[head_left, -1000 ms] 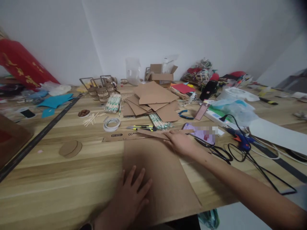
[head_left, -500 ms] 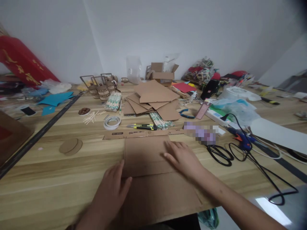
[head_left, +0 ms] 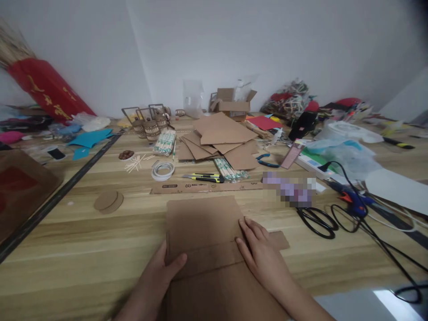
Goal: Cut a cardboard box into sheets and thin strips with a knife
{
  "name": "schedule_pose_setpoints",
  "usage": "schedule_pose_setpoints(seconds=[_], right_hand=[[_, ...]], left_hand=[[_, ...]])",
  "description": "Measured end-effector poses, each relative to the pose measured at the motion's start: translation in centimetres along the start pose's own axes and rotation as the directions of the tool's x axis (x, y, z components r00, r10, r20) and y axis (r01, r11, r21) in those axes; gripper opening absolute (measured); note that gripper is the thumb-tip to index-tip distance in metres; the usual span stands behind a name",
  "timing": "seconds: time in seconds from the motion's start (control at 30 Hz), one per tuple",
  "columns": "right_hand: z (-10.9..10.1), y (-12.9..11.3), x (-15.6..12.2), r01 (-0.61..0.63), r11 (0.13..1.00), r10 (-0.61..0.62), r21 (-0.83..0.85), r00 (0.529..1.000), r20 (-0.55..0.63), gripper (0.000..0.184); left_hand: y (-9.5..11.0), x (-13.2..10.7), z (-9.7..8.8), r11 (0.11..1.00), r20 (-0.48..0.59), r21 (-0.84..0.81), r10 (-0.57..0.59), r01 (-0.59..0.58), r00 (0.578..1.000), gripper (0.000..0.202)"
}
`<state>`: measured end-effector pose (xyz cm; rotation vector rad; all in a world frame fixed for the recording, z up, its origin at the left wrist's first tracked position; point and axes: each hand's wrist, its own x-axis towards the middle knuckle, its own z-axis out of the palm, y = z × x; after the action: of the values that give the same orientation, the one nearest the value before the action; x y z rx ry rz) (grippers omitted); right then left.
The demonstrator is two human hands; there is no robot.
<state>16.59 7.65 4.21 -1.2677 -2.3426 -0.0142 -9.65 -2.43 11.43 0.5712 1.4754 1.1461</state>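
A large brown cardboard sheet (head_left: pixel 203 223), creased across its width, lies in front of me at the table's near edge. My left hand (head_left: pixel 163 267) grips its left edge, the thumb on top and the other fingers mostly hidden beside or beneath it. Along the right edge, my right hand (head_left: pixel 259 245) holds the sheet with fingers close together and thumb on the surface. A small cardboard flap or strip (head_left: pixel 280 240) sticks out from beneath the right hand. Beyond the sheet lie a long cardboard strip (head_left: pixel 200 187) and yellow-and-black utility knives (head_left: pixel 203 178).
Cardboard pieces (head_left: pixel 224 133) are stacked farther back. Left are a tape roll (head_left: pixel 163 171), wooden sticks (head_left: pixel 135 163) and cardboard discs (head_left: pixel 109 202). Black-handled scissors (head_left: pixel 317 223) and a blue glue gun (head_left: pixel 356 205) with trailing cord lie right.
The cardboard sheet has shifted toward me, away from the long strip, and its far part looks slightly turned. My left hand's fingers have gone round its edge; my right hand has moved nearer.
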Motion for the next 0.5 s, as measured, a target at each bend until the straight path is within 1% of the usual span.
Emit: schedule_pose_setpoints(seconds=[0.07,0.1,0.2,0.23,0.3,0.37,0.4,0.43,0.47,0.5], right_hand=[[-0.2,-0.2,0.4,-0.023,1.000,0.023,0.017,1.000,-0.012,0.048],[-0.3,-0.2,0.9,-0.028,0.999,0.029,0.030,0.999,-0.019,0.048],[-0.6,0.0,3.8,0.000,0.999,0.001,0.052,1.000,-0.028,0.049],[-0.7,0.1,5.0,0.018,0.999,-0.018,0.048,1.000,-0.017,0.048],[-0.5,0.4,7.0,0.056,0.998,-0.057,0.034,0.998,0.036,0.045],[-0.2,0.7,8.1,0.090,0.995,-0.094,0.040,0.988,0.118,0.042],[0.1,0.9,8.3,0.100,0.994,-0.107,0.052,0.982,0.156,0.041],[0.3,1.0,8.3,0.105,0.992,-0.116,0.067,0.976,0.185,0.041],[0.5,1.1,8.2,0.105,0.991,-0.120,0.084,0.972,0.201,0.041],[0.6,1.1,8.0,0.102,0.990,-0.121,0.100,0.971,0.205,0.041]], left_hand=[[0.4,0.4,-0.2,1.000,-0.009,-0.026,0.016,-0.016,1.000,0.072],[0.9,1.1,-0.5,0.999,-0.005,-0.039,0.027,-0.027,1.000,0.072],[2.4,4.4,-1.2,0.997,0.040,-0.060,0.055,-0.052,0.998,0.077],[2.9,5.7,-1.5,0.996,0.051,-0.038,0.084,-0.082,0.995,0.078],[3.5,7.9,-1.8,0.987,0.073,0.052,0.151,-0.155,0.986,0.079],[3.7,9.1,-2.3,0.974,0.086,0.117,0.184,-0.193,0.979,0.082],[3.7,9.4,-2.6,0.966,0.069,0.152,0.201,-0.209,0.977,0.085],[3.6,9.5,-3.1,0.958,0.030,0.180,0.222,-0.224,0.975,0.088],[3.5,9.4,-3.5,0.938,-0.022,0.236,0.268,-0.255,0.963,0.091],[3.2,9.3,-4.0,0.892,-0.067,0.334,0.344,-0.304,0.937,0.089]])
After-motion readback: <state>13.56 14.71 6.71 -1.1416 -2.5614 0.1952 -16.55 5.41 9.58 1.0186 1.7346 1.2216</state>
